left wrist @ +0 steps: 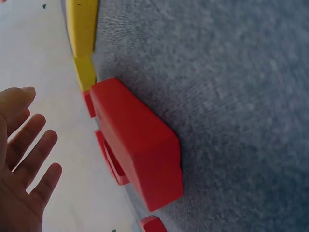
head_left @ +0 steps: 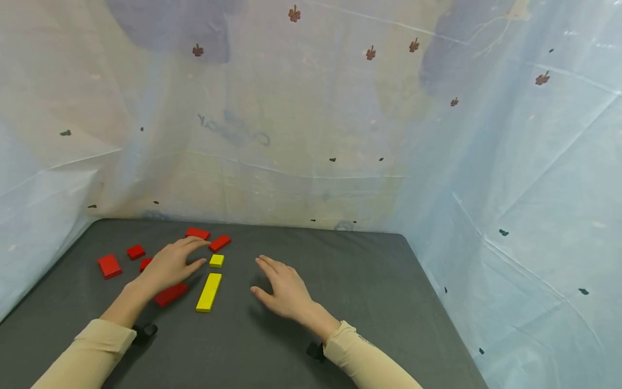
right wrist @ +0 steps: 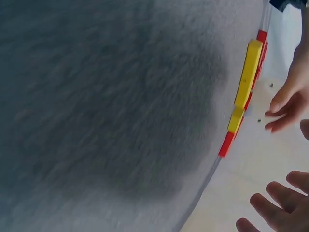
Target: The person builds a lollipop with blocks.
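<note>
My left hand [head_left: 169, 266] hovers above the red blocks at the left of the table, fingers extended and nothing held. Below its palm lies a long red block [head_left: 171, 295], large in the left wrist view; another red block [head_left: 145, 263] is partly hidden by the hand. Just right of the fingertips are a small yellow block [head_left: 216, 261] and a red block [head_left: 220, 243]. Nearer the front lies a long yellow block [head_left: 209, 292]. My right hand [head_left: 286, 292] hangs over bare tabletop to the right of the yellow blocks, fingers spread and holding nothing.
More red blocks lie around: one flat block [head_left: 110, 266] and a small one [head_left: 136, 252] at far left, one [head_left: 197, 233] near the back edge. The dark grey table [head_left: 359, 281] is bounded by a hanging translucent sheet [head_left: 291, 189] behind and at both sides.
</note>
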A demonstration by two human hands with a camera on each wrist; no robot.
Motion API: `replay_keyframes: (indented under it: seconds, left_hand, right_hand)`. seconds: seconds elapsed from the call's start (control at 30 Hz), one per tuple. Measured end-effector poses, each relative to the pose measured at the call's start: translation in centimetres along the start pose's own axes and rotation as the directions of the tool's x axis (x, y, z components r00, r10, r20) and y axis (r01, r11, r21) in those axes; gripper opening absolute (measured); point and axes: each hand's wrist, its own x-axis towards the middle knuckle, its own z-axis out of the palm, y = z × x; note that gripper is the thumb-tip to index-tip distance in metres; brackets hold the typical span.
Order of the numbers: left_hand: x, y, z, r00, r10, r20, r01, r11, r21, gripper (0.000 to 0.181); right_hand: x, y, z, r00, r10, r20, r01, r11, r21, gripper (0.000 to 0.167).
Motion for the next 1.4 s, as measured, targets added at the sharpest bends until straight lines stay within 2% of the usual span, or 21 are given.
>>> replay_keyframes:
  seconds: [0.3, 0.5, 0.63, 0.9, 1.4]
  left_hand:
    - [1.2, -0.5, 1.3, 0.997, 0.004, 0.073, -0.002, 1.000, -0.015, 0.046]
    - [1.6, -1.2, 1.8, 0.993, 0.028, 0.118, -0.026, 0.999, -0.018, 0.046]
    - [2.0, -1.5, 2.1, 0.988, 0.048, 0.148, -0.046, 0.999, -0.014, 0.041]
    - [2.6, -1.8, 2.7, 0.981, 0.080, 0.175, -0.081, 0.997, -0.004, 0.034]
    - [2.6, -2.1, 2.8, 0.979, 0.072, 0.189, -0.075, 0.997, 0.006, 0.027]
  right_hand:
    - [1.9, -2.3, 1.6, 0.991, -0.051, 0.125, 0.061, 0.995, -0.084, 0.073]
    - [3.1, -3.6, 2.5, 0.967, -0.090, 0.238, 0.126, 0.982, -0.144, 0.081]
    - [4.0, -4.5, 3.0, 0.954, -0.097, 0.284, 0.149, 0.974, -0.169, 0.084]
    - [5.3, -5.6, 4.0, 0.936, -0.076, 0.343, 0.153, 0.968, -0.202, 0.086]
    - [6.4, -5.9, 5.6, 0.929, -0.026, 0.370, 0.112, 0.970, -0.214, 0.079]
